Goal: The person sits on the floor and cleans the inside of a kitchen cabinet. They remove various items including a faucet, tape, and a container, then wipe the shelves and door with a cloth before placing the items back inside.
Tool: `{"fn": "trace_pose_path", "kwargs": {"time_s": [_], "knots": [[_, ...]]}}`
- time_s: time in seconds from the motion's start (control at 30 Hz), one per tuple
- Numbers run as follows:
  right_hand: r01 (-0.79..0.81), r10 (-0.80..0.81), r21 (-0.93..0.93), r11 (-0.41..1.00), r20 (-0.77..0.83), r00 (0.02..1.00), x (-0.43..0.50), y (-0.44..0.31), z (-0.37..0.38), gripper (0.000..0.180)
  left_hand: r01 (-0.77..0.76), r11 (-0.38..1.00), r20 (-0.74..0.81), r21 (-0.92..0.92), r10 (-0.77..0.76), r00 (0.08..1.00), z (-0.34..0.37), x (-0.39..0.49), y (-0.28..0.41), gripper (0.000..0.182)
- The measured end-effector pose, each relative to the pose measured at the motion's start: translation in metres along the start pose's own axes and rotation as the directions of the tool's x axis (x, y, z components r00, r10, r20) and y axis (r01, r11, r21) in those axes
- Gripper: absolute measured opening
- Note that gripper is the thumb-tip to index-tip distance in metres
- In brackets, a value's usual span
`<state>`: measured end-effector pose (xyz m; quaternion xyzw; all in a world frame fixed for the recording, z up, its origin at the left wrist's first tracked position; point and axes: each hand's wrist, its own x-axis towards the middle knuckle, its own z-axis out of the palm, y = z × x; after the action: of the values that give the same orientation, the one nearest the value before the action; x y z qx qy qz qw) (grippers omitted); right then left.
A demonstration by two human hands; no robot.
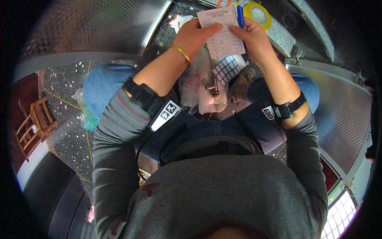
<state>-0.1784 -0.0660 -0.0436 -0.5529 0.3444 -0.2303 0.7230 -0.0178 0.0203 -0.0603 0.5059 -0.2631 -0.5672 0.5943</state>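
Note:
A printed paper slip with ruled lines and handwriting is held up between both hands. My left hand pinches its left side, the thumb lying on the front. On the right side, my right hand grips the slip with its thumb on the front, and a blue pen stands upright by its fingers, against the slip's edge. Behind the right fingers lies a roll of yellow tape. Below the slip are a white cloth with a blue grid pattern and a metal tool or fitting over clear plastic bags.
Orange-handled scissors lie at the top edge. A white glove-like item with a red edge is beyond my left hand. Textured metal cabinet doors stand open at both sides. A wooden chair and a green plastic bag are at the left.

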Motion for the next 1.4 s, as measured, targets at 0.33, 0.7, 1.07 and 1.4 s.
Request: {"fn": "trace_pose_path", "kwargs": {"time_s": [0.33,0.7,1.07,1.4], "knots": [[-0.538,0.434,-0.664,0.519,-0.338,0.835,0.003,0.174,-0.056,0.033,0.005,1.000,-0.360,-0.001,-0.005,0.933,-0.007,0.001,0.015,0.037],[-0.573,0.377,-0.537,0.620,-0.437,0.817,-0.005,0.245,-0.028,0.029,0.027,0.994,-0.317,-0.102,-0.058,0.947,-0.013,-0.004,0.010,0.022],[-0.177,0.079,-0.918,0.356,-0.159,0.984,-0.007,0.278,-0.056,0.022,0.029,0.994,-0.296,-0.103,-0.058,0.953,-0.014,-0.003,0.005,0.015],[0.323,0.454,-0.917,-0.234,0.191,0.870,0.030,0.311,-0.095,0.027,0.015,0.996,-0.275,-0.093,-0.041,0.961,-0.025,-0.002,0.002,0.014]]}}
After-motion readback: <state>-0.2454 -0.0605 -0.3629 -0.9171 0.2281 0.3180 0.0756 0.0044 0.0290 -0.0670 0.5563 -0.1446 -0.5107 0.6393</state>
